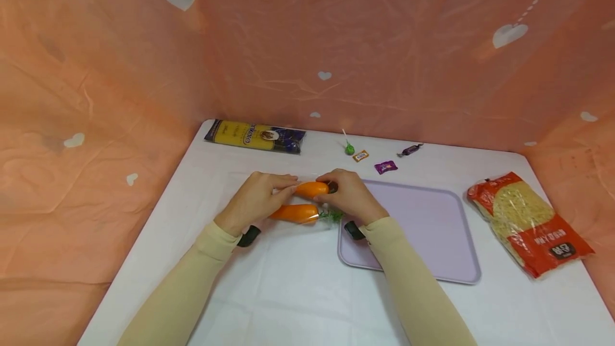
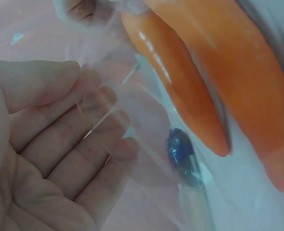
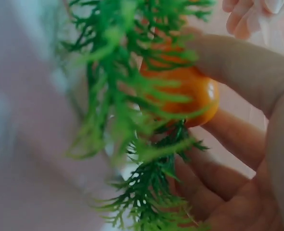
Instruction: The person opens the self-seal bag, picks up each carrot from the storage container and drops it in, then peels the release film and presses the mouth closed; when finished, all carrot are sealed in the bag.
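Two orange carrots with feathery green tops lie side by side near the middle of the table, the nearer carrot [image 1: 294, 213] under clear film. At its leafy end, my right hand [image 1: 352, 192] grips the farther carrot [image 1: 311, 190], thumb on one side and fingers on the other. My left hand [image 1: 259, 196], at the tip end, pinches the clear plastic bag [image 2: 147, 103] between thumb and forefinger. Both carrots show through film in the left wrist view; how far the farther one sits inside the bag I cannot tell. Green leaves [image 3: 115, 82] partly hide it in the right wrist view.
A lilac tray [image 1: 418, 228] lies under my right forearm. Behind are a yellow and blue pasta packet [image 1: 254, 136], a green lollipop [image 1: 349, 149] and small wrapped candies [image 1: 386, 167]. A red noodle bag [image 1: 530, 223] lies at the right edge. Orange cloth [image 1: 336, 41] surrounds the table.
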`<state>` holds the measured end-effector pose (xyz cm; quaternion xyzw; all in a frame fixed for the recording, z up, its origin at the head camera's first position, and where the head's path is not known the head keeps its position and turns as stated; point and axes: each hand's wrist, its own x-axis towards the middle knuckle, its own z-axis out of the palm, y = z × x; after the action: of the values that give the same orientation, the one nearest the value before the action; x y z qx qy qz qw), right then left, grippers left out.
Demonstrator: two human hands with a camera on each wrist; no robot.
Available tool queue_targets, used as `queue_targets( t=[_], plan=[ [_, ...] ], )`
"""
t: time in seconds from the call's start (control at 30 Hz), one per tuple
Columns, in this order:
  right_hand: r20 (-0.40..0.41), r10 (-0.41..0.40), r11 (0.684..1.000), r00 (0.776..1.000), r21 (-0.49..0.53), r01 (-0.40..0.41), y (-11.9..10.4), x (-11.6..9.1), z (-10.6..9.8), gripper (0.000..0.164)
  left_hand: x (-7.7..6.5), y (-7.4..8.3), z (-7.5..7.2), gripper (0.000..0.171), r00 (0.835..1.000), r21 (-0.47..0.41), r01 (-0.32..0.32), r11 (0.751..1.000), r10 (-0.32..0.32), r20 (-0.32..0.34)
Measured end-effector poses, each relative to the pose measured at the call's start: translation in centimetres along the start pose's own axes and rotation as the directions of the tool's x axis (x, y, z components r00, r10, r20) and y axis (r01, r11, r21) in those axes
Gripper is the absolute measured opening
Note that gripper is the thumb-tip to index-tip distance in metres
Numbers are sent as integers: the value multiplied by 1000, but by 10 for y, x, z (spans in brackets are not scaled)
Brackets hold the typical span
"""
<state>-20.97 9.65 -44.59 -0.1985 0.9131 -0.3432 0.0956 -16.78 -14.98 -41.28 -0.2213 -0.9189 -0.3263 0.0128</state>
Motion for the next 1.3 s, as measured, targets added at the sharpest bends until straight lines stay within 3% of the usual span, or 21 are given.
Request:
queue_targets(
  t=[0.17,0.37,0.9,1.07,1.3],
  plan=[
    [-31,-44,998,999,-47,42,-2,1,-1,44,0,0,1,27,1000,-11,0,1000,0,-4],
    [-28,-62,998,998,-32,61,-11,2,-2,43,0,-2,1,26,999,-10,-33,999,33,-17],
    [43,-7,1000,999,23,6,-14,14,14,37,0,-3,4,27,999,29,-31,999,32,-11],
    [1,-14,1000,1000,1,14,-16,-2,6,42,1,-3,7,27,1000,48,-24,999,24,4],
    [-161,-82,997,984,-9,82,-29,-53,-3,33,2,-3,10,25,1000,57,-17,998,16,21]
  ],
)
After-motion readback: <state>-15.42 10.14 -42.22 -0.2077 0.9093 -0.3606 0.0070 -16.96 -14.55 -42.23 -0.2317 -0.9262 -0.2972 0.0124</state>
